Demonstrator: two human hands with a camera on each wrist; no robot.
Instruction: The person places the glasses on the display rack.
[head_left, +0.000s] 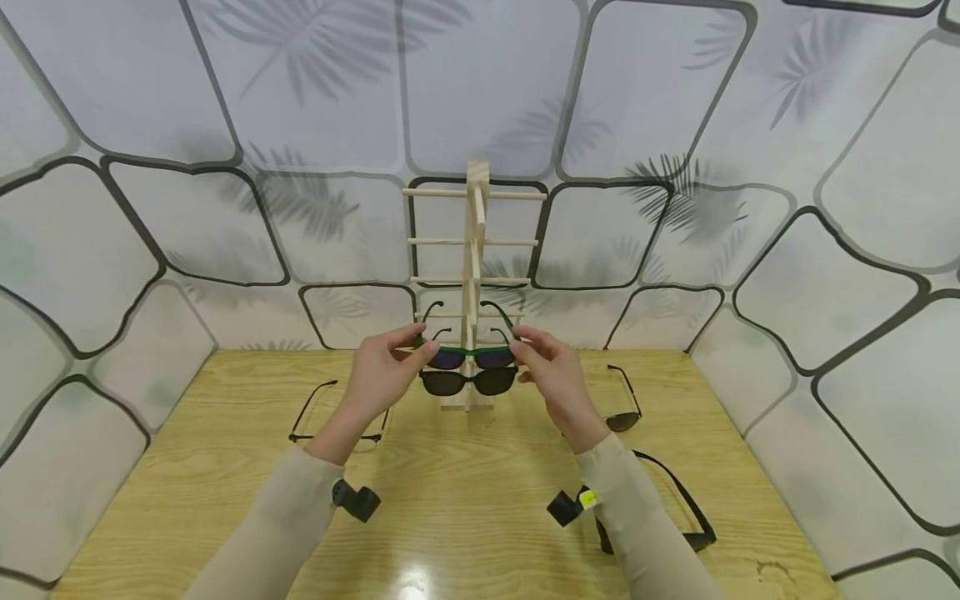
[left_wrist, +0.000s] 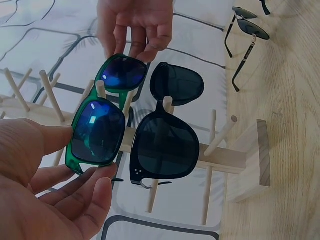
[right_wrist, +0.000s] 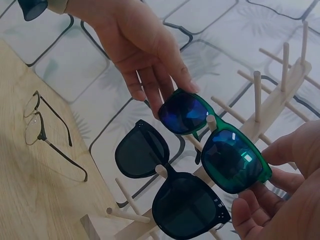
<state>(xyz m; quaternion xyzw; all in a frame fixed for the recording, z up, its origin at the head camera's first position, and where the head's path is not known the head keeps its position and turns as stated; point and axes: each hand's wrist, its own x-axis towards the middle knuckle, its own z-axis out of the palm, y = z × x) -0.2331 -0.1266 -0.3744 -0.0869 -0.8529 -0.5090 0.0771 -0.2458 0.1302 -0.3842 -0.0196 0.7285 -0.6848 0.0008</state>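
The left grip (head_left: 378,367) pinches one end of the green-framed sunglasses (head_left: 448,359), whose long axis runs level across the wooden display rack (head_left: 477,172), centred at a peg (left_wrist: 101,90), just above the black sunglasses (head_left: 495,382). The right grip (head_left: 557,375) pinches the opposite end, neither being nearer.

Indoor tabletop setup, booth-like; exact kind of room can't tell; wood-grain table (head_left: 450,500) closed in at back and sides by pale walls (head_left: 491,83) printed with dark cell outlines and leaf shadows; wooden peg stand (head_left: 476,217) bearing black sunglasses (head_left: 495,382), plus loose glasses (right_wrist: 42,133) on the tabletop, looks shop-display style.
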